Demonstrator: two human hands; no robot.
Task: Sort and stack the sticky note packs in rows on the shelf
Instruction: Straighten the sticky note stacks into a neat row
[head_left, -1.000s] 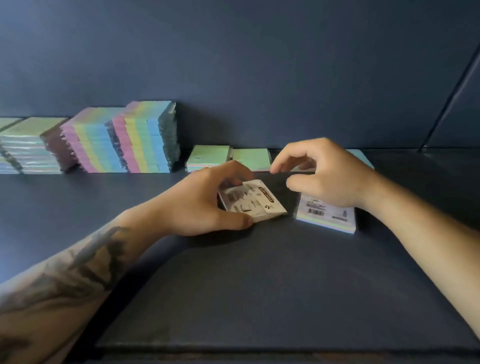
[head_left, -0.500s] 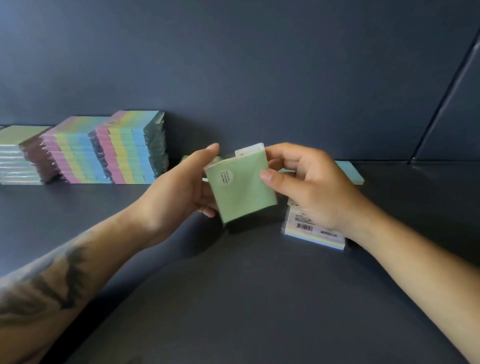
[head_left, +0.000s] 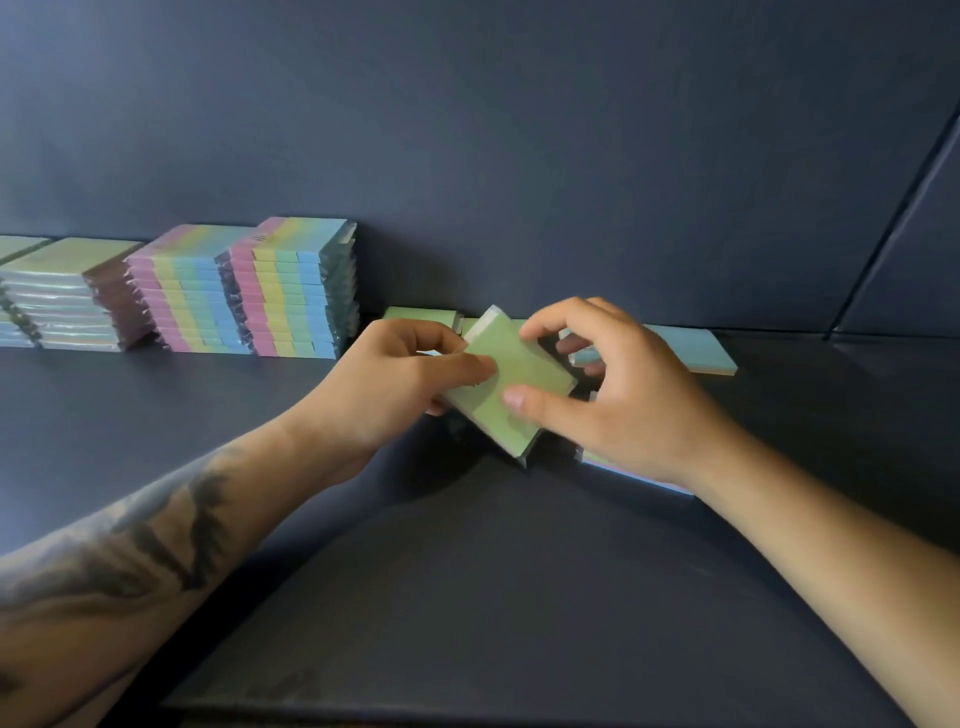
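Held pack: green sticky note pack (head_left: 511, 382) was up off the shelf (head_left: 467, 597), tilted, between both hands, roughly centre of view.
L hand: left hand (head_left: 395, 384) pinched the pack's left edge — thumb on the green face, fingers curled behind.
R hand: right hand (head_left: 618, 395) gripped the right side, thumb pressed on the lower face, index curled over the top corner; other fingers behind, partly hidden.
Key relation: pack's long axis ran upper-left to lower-right, skewed vs. the back wall (head_left: 467, 130). Two flat green packs (head_left: 421, 314) lay just behind it against the wall, slightly nearer the L hand — so prob. a short push back and a twist to square it.
Stacks: striped stacks (head_left: 244, 291) (pink/yellow/green/blue) stood well to the left by the wall; pale green stacks (head_left: 62, 291) beyond them.
Other loose: blue pack (head_left: 696, 351) flat by the wall at right; another pack (head_left: 639, 475) under the R wrist, mostly hidden.
Materials: packs looked like shrink-wrapped paper blocks, thin, rectangular, glossy film at the edges; shelf matte dark, smooth.
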